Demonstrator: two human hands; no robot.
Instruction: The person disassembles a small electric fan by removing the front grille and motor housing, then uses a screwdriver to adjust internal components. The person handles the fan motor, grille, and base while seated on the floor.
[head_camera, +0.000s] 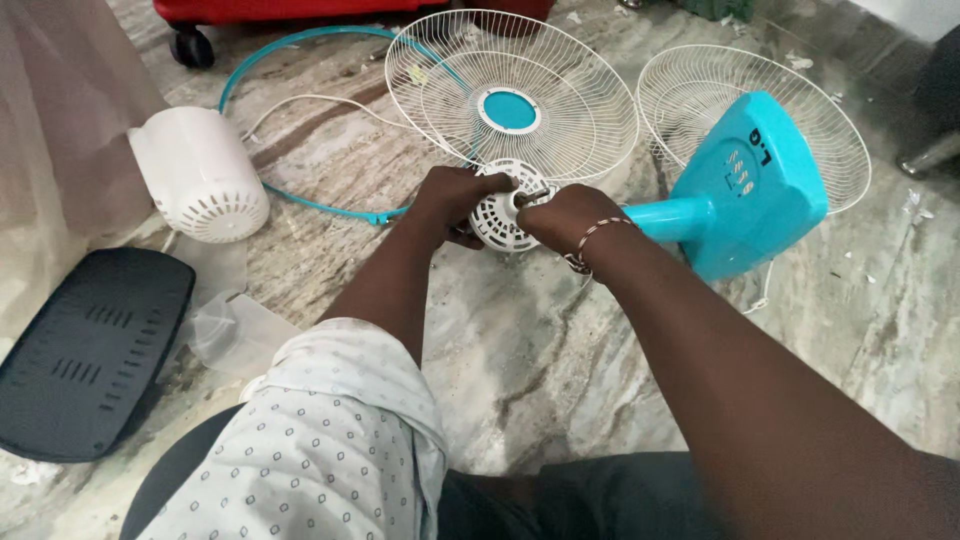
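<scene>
— What's in the hands?

— The white fan motor (503, 208), vented and round, low over the marble floor (560, 350). Both hands are on it. The left hand (452, 200) wraps the left side, fingers (462, 236) curled shut around the housing. The right hand (566, 216) closes on the right side, fingers folded in at the shaft end; I can't tell whether there's a small tool in there.

— Which hand is nearer?

— Neither, really. The motor sits between the two sets of fingers, touching both. Its vented face looks back at the person.

— And how does it lie?

— Its long axis seems to run away from the fingers toward the wire grille (511, 95) standing just past them, the one with the teal hub. The teal neck (665, 215) leaves the right-hand fingers sideways to the teal base (752, 185), tipped over on the floor.

— What else is round about?

— Beyond the base, right of the fingers, a second grille (690, 100). Left of the left-hand fingers, a teal ring (300, 195) lies flat, and farther left a white motor cover (200, 175) on its side. Nearer the person's knee on that side, a dark plate (85, 350) and some clear plastic (235, 330). Far beyond, something red on a caster (192, 45).
</scene>
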